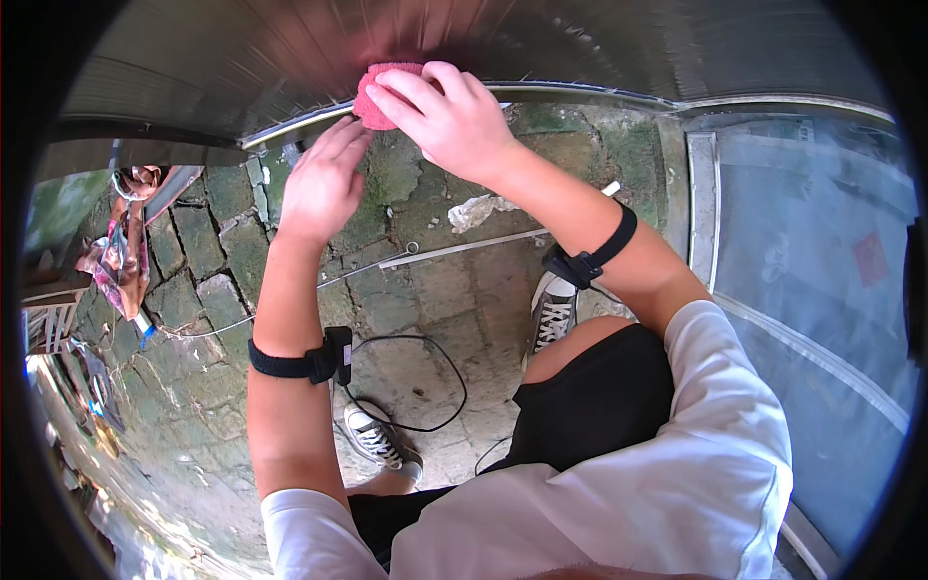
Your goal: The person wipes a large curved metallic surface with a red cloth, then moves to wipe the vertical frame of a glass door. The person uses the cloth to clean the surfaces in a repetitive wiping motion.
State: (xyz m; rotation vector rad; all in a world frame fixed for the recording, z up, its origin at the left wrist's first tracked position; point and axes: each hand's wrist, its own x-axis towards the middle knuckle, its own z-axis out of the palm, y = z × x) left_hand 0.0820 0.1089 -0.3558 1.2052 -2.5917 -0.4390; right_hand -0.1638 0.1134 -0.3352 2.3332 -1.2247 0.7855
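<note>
A pink towel-like cloth (371, 101) is in my right hand (460, 123), bunched under the fingers. It is pressed against a dark, glossy upright panel (507, 43) near the panel's pale edge strip (580, 92). My left hand (319, 177) is just left of the cloth, palm down. Its fingers are stretched towards the edge strip and the thumb stands out to the side. Whether the left fingertips touch the panel or the cloth's edge is hard to tell. Nothing shows in that hand.
Uneven mossy paving (391, 174) carries a crumpled pale scrap (475, 212), a white strip (464, 248) and a thin metal rod with a looped end (412, 247). Rags (127, 268) lie at left. A framed translucent pane (819, 217) stands right. A black cable (464, 384) loops from my left armband.
</note>
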